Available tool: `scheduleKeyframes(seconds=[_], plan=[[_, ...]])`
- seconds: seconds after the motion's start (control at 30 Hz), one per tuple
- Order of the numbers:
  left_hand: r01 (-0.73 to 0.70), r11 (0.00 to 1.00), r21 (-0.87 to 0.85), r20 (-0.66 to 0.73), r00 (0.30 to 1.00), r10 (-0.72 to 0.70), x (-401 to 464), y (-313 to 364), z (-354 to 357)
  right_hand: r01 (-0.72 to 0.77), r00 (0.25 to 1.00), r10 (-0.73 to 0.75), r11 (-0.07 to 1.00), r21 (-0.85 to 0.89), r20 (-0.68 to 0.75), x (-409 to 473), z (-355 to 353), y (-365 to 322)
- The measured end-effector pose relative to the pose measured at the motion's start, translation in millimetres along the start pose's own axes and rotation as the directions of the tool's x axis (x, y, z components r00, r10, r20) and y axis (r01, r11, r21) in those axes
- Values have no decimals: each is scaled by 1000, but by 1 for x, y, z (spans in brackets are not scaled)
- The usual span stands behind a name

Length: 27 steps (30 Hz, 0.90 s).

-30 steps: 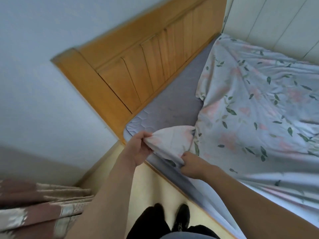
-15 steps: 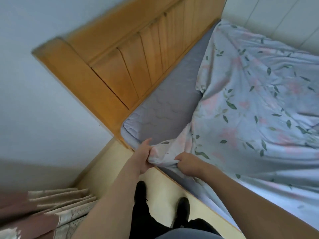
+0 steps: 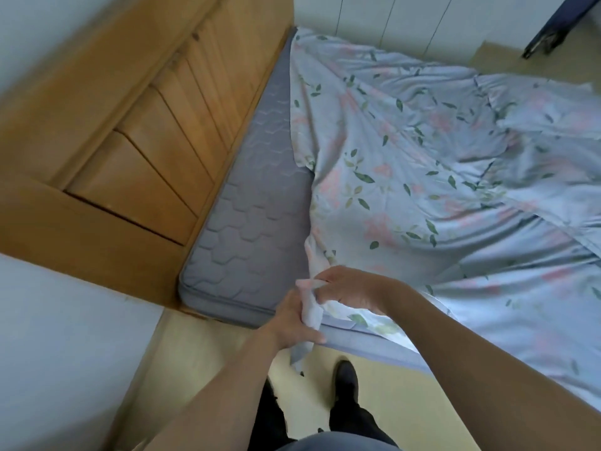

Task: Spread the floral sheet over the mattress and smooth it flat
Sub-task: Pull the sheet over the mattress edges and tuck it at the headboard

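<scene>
A pale blue floral sheet (image 3: 439, 177) with pink blooms and green leaves lies wrinkled over most of the grey quilted mattress (image 3: 257, 229). A strip of mattress beside the headboard is bare. At the near edge of the bed, my left hand (image 3: 292, 320) grips a bunched corner of the sheet, whose tail hangs down past the mattress side. My right hand (image 3: 351, 288) grips the same bunched corner just above and to the right, close against my left hand.
A wooden headboard (image 3: 140, 151) stands at the left, against a pale wall (image 3: 58, 353). White panels (image 3: 406, 21) run along the bed's far side. My feet in dark shoes (image 3: 346, 382) stand on the yellowish floor by the bed.
Both hands have moved right along the near edge and drawn together on the corner. More bare mattress shows by the headboard, and the corner's tail now hangs over the edge.
</scene>
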<state>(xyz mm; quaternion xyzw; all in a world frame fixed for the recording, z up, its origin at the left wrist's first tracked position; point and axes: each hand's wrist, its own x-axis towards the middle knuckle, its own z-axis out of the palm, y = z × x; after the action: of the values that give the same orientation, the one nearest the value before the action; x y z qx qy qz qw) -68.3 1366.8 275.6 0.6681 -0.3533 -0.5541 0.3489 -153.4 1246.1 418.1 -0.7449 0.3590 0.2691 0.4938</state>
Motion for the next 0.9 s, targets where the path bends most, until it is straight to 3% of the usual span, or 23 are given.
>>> scheduleKeyframes(seconds=[0.1, 0.2, 0.27, 0.33, 0.4, 0.43, 0.5, 0.57, 0.6, 0.7, 0.77, 0.83, 0.9], plan=[[226, 958, 176, 50, 970, -238, 1, -3, -8, 32, 996, -34, 999, -22, -78, -3, -6, -10], [275, 953, 124, -207, 947, -246, -8, -20, -34, -8, 989, 7, 1000, -5, -148, -6, -10, -18], [196, 980, -30, -468, 864, -187, -17, -17, -57, -52, 994, 49, 998, -32, -102, -2, -9, -19], [47, 993, -111, -673, 732, -110, -25, -1, -80, -25, 999, 16, 969, -245, -38, 1, -1, -22], [-41, 999, 2, -740, 671, 29, -31, 18, -101, -36, 999, 29, 953, -300, -27, 9, 10, -27], [-36, 991, 128, -732, 671, 119, -38, 26, -114, -24, 1000, 18, 942, -334, -20, 16, 17, -35], [75, 874, 480, -583, 771, 254, -48, 33, -138, 2, 1000, -5, 938, -348, -6, 25, 23, -48], [215, 668, 712, -465, 858, 219, -59, 23, -159, 18, 1000, -16, 941, -337, 8, 28, 25, -63], [291, 633, 718, -492, 855, 165, -62, 13, -170, 23, 999, -13, 942, -336, 32, 32, 25, -71], [439, 758, 483, -710, 702, 45, -79, -18, -196, 16, 990, 36, 930, -367, 134, 38, 29, -92], [440, 835, 332, -811, 585, 14, -84, -35, -210, -18, 991, 61, 942, -335, 119, 44, 32, -97], [291, 950, 116, -857, 512, -52, -87, -35, -216, -36, 992, 70, 958, -283, 108, 50, 35, -100], [69, 990, -123, -860, 491, -141, -89, -19, -213, -46, 991, 70, 977, -207, 112, 49, 36, -106]])
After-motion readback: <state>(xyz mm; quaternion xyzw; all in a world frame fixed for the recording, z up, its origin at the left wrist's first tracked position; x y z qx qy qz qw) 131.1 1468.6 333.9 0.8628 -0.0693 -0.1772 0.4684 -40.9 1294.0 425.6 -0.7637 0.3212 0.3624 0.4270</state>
